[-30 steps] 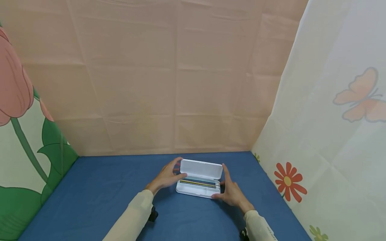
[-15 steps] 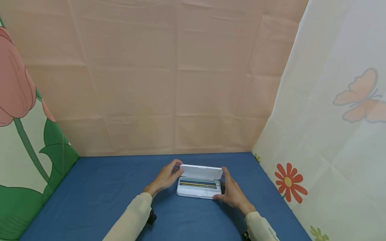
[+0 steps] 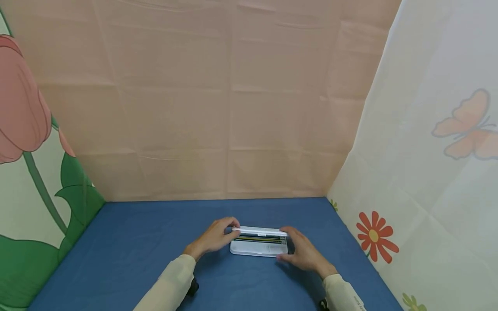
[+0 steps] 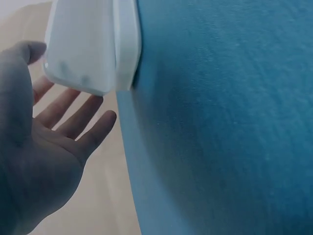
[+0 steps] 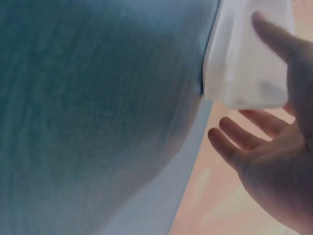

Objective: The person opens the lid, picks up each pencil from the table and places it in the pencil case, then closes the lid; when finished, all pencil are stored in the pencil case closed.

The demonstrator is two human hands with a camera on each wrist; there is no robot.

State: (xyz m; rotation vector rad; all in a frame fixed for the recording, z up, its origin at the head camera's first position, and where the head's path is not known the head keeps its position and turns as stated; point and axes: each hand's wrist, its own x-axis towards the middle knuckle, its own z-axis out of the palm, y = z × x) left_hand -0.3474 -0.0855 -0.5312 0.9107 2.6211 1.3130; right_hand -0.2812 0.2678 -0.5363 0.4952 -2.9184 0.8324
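Note:
A white pencil case (image 3: 258, 248) lies on the blue cloth in the head view, its lid (image 3: 261, 231) tilted partway down over the base. Several pencils (image 3: 258, 239) show in the gap, yellow and dark ones among them. My left hand (image 3: 214, 236) holds the lid's left end, thumb in front and fingers behind; in the left wrist view the thumb (image 4: 35, 50) is at the lid's edge. At the right end, my right hand (image 3: 305, 252) spans the case, its thumb by the front corner and its fingers at the lid. The right fingertips' exact contact is partly hidden.
Blue cloth (image 3: 136, 242) covers the table around the case. A plain beige sheet (image 3: 179, 108) hangs behind it. Printed curtains flank both sides, with a tulip (image 3: 23, 103) on the left and a red flower (image 3: 373, 236) on the right.
The lid has swung down from raised toward the base, covering more of the pencils. My left hand has come down with it, and the right fingers have lowered too.

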